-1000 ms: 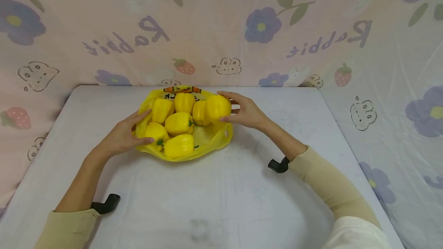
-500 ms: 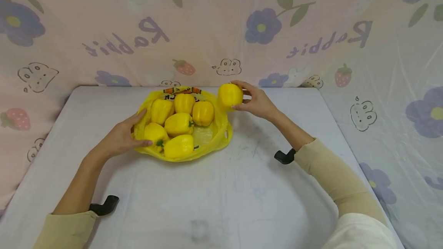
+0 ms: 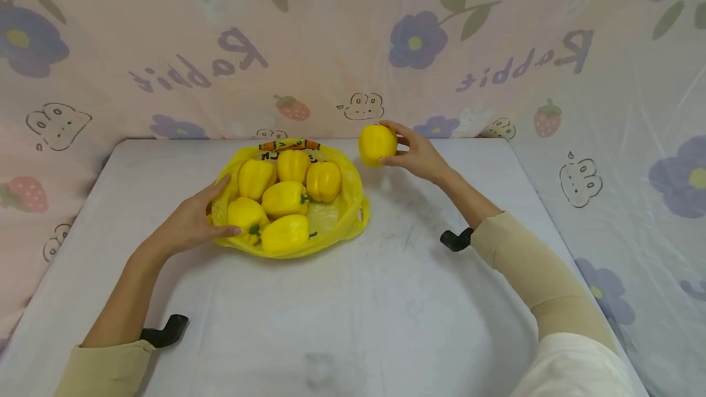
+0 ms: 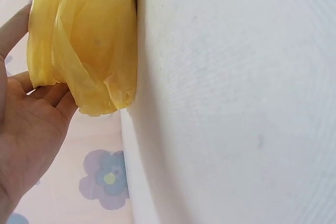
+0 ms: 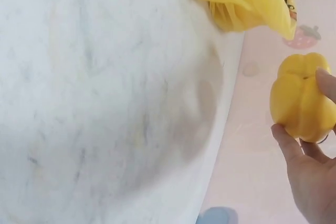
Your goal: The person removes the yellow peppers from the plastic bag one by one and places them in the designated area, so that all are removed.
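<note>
Wall cloth (image 3: 342,23): pale pink, printed with flowers, rabbits, strawberries. Table (image 3: 353,323): white-covered, far edge meeting the cloth. Bag (image 3: 351,207): thin yellow plastic, mouth open upward, on the table left of centre, towards the far edge; orange and black print on its far side.

Left hand (image 3: 190,219): at the bag's left side, thumb and forefinger spread wide, thumb over the rim, other fingers bent against the plastic; holds the bag's wall. Right hand (image 3: 420,157): beyond the bag's right side, thumb and fingers round 1 pepper.

Key relation: held pepper (image 3: 377,145) is in the air by the table's far edge, just right of the bag's far right rim, apart from it. The bag lies left of the right hand; right hand nearer the pepper, left hand well apart across the bag. Long axis hard to call; looks near upright in the head view.

Held pepper: glossy yellow, plump, deep grooves between lobes, dimpled end showing in the right wrist view. Bagged peppers (image 3: 284,198): 6, yellow, loosely grouped. Stems (image 3: 304,198): green, visible on 3.
</note>
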Demonstrator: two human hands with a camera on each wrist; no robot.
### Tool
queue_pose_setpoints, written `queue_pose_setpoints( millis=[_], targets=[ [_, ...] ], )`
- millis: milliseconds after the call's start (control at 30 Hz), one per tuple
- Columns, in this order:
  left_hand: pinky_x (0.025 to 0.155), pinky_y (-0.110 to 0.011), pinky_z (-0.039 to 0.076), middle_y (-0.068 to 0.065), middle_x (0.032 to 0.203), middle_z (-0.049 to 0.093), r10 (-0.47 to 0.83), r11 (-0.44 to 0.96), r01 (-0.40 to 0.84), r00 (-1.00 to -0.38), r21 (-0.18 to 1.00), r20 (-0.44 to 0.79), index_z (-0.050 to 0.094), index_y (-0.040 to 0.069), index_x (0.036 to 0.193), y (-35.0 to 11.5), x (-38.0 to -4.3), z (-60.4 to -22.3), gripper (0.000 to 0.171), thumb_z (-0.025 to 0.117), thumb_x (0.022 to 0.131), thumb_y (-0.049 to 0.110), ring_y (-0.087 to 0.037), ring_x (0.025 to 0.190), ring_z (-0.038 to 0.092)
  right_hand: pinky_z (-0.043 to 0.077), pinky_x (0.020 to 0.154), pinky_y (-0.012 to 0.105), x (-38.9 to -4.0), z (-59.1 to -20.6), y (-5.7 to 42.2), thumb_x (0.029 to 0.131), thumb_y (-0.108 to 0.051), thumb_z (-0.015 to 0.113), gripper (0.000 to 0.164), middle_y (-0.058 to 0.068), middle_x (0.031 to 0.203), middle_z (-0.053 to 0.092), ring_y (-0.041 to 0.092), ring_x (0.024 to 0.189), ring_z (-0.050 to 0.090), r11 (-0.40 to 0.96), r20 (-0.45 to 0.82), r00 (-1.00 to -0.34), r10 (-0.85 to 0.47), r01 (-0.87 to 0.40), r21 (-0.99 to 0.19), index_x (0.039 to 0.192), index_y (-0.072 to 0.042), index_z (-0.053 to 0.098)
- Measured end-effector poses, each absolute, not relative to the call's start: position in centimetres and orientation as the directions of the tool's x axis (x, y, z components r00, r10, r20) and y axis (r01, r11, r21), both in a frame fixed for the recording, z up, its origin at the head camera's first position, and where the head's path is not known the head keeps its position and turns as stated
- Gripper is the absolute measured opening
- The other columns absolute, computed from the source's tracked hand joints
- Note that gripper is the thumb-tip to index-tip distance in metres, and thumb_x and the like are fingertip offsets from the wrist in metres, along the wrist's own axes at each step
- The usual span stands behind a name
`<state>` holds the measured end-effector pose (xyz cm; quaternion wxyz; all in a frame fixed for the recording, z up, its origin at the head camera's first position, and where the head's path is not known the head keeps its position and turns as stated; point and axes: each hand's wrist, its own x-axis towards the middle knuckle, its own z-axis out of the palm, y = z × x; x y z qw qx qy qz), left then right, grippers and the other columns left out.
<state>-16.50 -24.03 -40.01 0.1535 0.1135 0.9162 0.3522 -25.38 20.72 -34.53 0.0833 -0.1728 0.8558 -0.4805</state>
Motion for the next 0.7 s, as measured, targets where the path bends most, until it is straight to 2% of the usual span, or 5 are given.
queue_pose_setpoints(
  millis=[167, 300, 433, 700],
  targets=[
    [0.116, -0.063, 0.013, -0.019, 0.165, 0.005, 0.317, 0.719, 0.097, -0.927, 0.688, -0.201, 0.003, 0.016, 0.161, -24.2, -16.3, -40.0, 0.12, 0.081, 0.077, 0.054, -0.046, 0.149, 0.008, 0.044, 0.107, 0.043, -26.3, -35.4, 21.8, 0.087, -0.006, 0.076, 0.079, 0.005, 0.162, 0.029, 0.033, 0.141, 0.037, 0.45, 0.006, -0.93, -0.367, -0.184, -0.874, 0.154, -0.012, 0.037],
    [0.116, -0.065, 0.013, -0.019, 0.165, 0.005, 0.324, 0.709, 0.098, -0.925, 0.699, -0.199, 0.003, 0.017, 0.161, -24.3, -16.1, -40.2, 0.12, 0.081, 0.077, 0.053, -0.047, 0.148, 0.008, 0.044, 0.107, 0.046, -26.8, -36.2, 22.7, 0.087, -0.005, 0.075, 0.079, 0.006, 0.162, 0.028, 0.036, 0.138, 0.041, 0.424, -0.014, -0.934, -0.357, -0.149, -0.893, 0.155, -0.011, 0.035],
    [0.115, -0.065, 0.013, -0.019, 0.165, 0.006, 0.323, 0.704, 0.095, -0.925, 0.704, -0.198, 0.003, 0.018, 0.161, -24.3, -16.0, -40.2, 0.119, 0.081, 0.078, 0.052, -0.046, 0.148, 0.008, 0.038, 0.112, 0.046, -27.4, -36.8, 23.6, 0.087, -0.003, 0.075, 0.08, 0.008, 0.162, 0.027, 0.037, 0.138, 0.041, 0.398, -0.022, -0.937, -0.348, -0.127, -0.909, 0.155, -0.01, 0.034],
    [0.115, -0.065, 0.015, -0.019, 0.165, 0.006, 0.309, 0.708, 0.087, -0.93, 0.701, -0.197, 0.002, 0.019, 0.161, -24.7, -16.0, -40.1, 0.119, 0.081, 0.078, 0.053, -0.046, 0.148, 0.009, 0.034, 0.115, 0.047, -28.3, -37.2, 24.5, 0.087, -0.003, 0.076, 0.081, 0.008, 0.162, 0.027, 0.035, 0.142, 0.036, 0.428, -0.025, -0.941, -0.338, -0.13, -0.895, 0.155, -0.01, 0.034]
  ],
)
